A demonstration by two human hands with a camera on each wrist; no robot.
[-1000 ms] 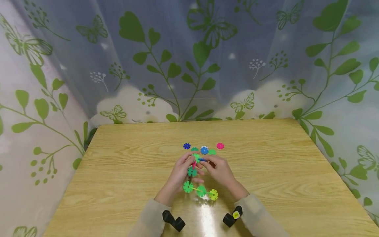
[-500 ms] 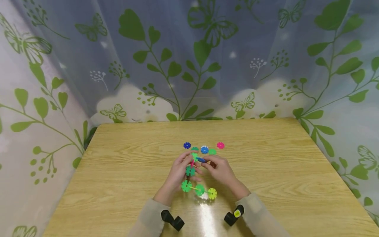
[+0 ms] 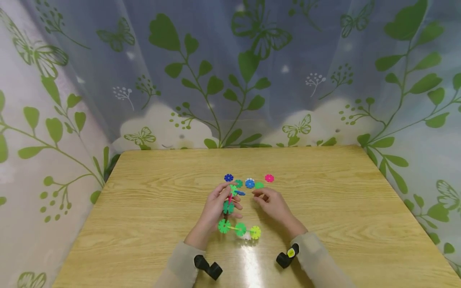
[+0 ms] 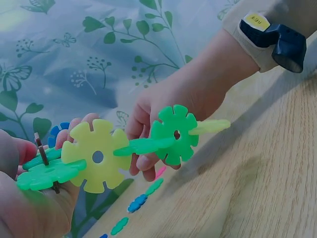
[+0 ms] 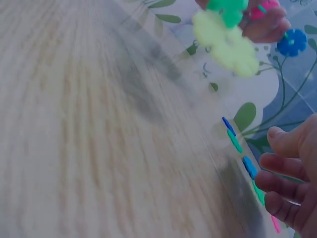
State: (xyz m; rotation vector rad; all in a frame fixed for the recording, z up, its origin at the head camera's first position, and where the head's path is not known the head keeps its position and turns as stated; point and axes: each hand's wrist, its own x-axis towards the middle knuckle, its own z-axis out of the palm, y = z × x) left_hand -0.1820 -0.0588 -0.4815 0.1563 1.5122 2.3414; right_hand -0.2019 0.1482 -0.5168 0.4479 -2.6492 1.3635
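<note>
My left hand (image 3: 214, 207) holds the upper end of a chain of notched plastic snowflake discs, slotted into one another. A blue disc (image 3: 239, 193) juts from the light green disc (image 3: 233, 190) at the top. Below the fingers run a pink one and a teal disc (image 3: 228, 207), then a row toward the right ends in a yellow disc (image 3: 255, 232). In the left wrist view, a pale yellow disc (image 4: 94, 156) stands across the row in front of the palm. My right hand (image 3: 275, 205) is apart from the chain, fingers loosely bent with nothing between them.
Loose discs lie on the wooden table (image 3: 324, 192) beyond the hands: dark blue (image 3: 228, 177), teal (image 3: 239, 183), blue over white (image 3: 250, 183), green (image 3: 259, 185) and pink (image 3: 269, 178). A patterned curtain (image 3: 201, 80) hangs behind the table. Each wrist wears a black camera (image 3: 288, 257).
My right hand has let go of the blue disc and drawn away to the right; the disc stays on the chain. My left hand has shifted slightly left with the chain.
</note>
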